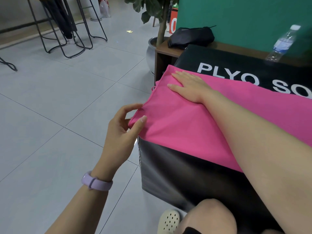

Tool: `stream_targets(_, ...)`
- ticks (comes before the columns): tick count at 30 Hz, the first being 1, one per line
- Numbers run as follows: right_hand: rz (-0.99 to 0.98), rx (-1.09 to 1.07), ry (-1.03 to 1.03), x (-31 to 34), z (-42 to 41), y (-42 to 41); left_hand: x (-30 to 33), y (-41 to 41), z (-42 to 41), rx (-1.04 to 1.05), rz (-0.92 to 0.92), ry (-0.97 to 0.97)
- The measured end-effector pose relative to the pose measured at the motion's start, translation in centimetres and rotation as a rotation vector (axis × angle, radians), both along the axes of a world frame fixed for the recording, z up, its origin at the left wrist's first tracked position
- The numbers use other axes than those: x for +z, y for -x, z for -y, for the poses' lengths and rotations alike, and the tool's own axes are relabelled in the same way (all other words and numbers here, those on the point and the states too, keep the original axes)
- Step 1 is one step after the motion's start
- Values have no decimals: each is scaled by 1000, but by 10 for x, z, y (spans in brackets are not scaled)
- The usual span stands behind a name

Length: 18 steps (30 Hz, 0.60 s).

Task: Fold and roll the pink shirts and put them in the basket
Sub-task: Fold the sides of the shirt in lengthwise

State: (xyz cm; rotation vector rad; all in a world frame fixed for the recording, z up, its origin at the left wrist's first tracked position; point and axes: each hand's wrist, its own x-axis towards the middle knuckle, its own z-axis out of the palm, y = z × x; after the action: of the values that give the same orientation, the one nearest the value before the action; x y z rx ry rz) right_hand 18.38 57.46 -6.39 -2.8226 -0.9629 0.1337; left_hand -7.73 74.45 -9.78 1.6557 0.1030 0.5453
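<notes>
Pink shirt (194,125) lies spread over the top of the black padded box (194,174) with white lettering, already narrowed into a long band running from the box's near-left corner away toward its right side; one short end hangs slightly over the left edge of the box. Right hand (189,86) rests palm-down on the shirt near the far-left part of the box top, fingers straight and together, pressing the cloth flat and gripping nothing. Left hand (125,127) is at the box's left edge, thumb and fingertips pinching the overhanging hem of the shirt, the other fingers loosely curled; a lilac wristband (96,182) sits on that wrist. No basket is in view. Judgement: fabric looks thin, light and limp, with a smooth, slightly slick knit; it drapes over the box edge without holding any shape, so it will not stay folded unless pinned. The box cover looks smooth too, so the band may slide when pulled. Best hold is the short end at the box's left edge, taken at both corners of the hem, so the roll starts square; a flat palm on the band just beyond keeps tension. Risk: a one-corner pinch would skew the roll into a cone. Behind the box: a wooden shelf (166,51) carrying a black bag (190,38) and a clear water bottle (282,44).
</notes>
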Motion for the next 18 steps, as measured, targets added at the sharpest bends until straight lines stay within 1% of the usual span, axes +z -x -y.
stream_targets(3,25,9,-25,1,-1,2,-11,5,-2,179,-27,40)
stream_targets(7,79,24,-105,4,0,10,-23,16,2,243,-71,85)
stream_targets(8,154,35,-148,6,0,14,-24,18,5,259,-78,72)
stream_targets(10,381,51,-195,9,-1,23,-23,18,8,310,-104,46)
stream_targets(11,457,57,-181,11,0,28,-19,15,9,332,-133,46)
stream_targets(12,467,66,-151,14,0,33,-15,11,10,346,-173,37)
stream_targets(16,232,31,-22,25,0,45,5,-4,8,394,-338,-115)
stream_targets(18,84,1,12,31,7,53,12,-2,7,395,-385,-128)
